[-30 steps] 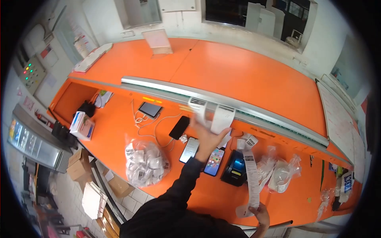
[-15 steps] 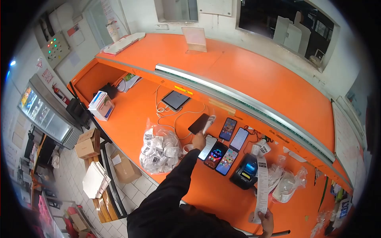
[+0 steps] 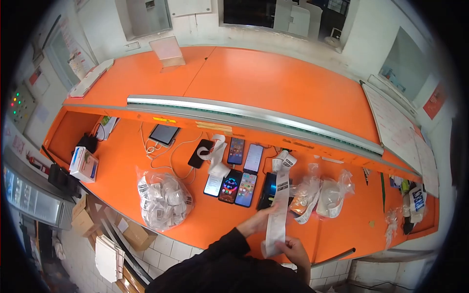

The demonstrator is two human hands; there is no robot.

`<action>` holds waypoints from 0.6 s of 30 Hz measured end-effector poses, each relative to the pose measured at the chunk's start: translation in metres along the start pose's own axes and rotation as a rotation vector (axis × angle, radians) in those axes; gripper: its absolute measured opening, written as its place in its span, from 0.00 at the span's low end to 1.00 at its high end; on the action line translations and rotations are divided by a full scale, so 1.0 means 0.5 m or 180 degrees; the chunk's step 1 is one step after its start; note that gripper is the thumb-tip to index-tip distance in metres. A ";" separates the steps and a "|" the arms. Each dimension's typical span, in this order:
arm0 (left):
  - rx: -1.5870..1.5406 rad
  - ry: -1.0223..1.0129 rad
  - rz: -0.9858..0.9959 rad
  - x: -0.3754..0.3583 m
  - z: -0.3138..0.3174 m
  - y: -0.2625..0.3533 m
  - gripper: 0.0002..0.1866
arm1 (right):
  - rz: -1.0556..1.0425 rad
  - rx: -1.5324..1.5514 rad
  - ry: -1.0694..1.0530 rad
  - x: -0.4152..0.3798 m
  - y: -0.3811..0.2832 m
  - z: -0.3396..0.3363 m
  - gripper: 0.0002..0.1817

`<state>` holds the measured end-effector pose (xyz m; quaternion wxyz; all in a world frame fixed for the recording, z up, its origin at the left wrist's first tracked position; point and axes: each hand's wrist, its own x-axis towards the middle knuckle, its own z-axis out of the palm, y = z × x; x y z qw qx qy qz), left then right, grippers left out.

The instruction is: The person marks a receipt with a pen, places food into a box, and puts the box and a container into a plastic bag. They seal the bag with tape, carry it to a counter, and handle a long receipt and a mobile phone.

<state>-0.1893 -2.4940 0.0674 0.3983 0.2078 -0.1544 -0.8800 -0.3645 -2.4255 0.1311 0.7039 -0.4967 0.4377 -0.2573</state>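
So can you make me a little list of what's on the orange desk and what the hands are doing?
left hand: touching the paper strip, fingers on its left edge
right hand: pinching the strip's lower end
strip: long, printed, runs up to the black printer
phones: several lying flat in a cluster, some screens lit
loose paper: curled, lying on the phones
bag: clear plastic, full of labels, left of the phones
tablet: farther back, cables beside it
small bags: clear, right of the printer
desk: orange

A shop service counter: long orange counter (image 3: 273, 83), label printer (image 3: 268, 191), several phones (image 3: 238, 183).
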 end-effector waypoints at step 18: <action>0.0371 0.0579 0.2436 -0.063 0.105 0.073 0.28 | 0.0870 -0.2361 0.1783 -0.313 0.268 -0.171 0.25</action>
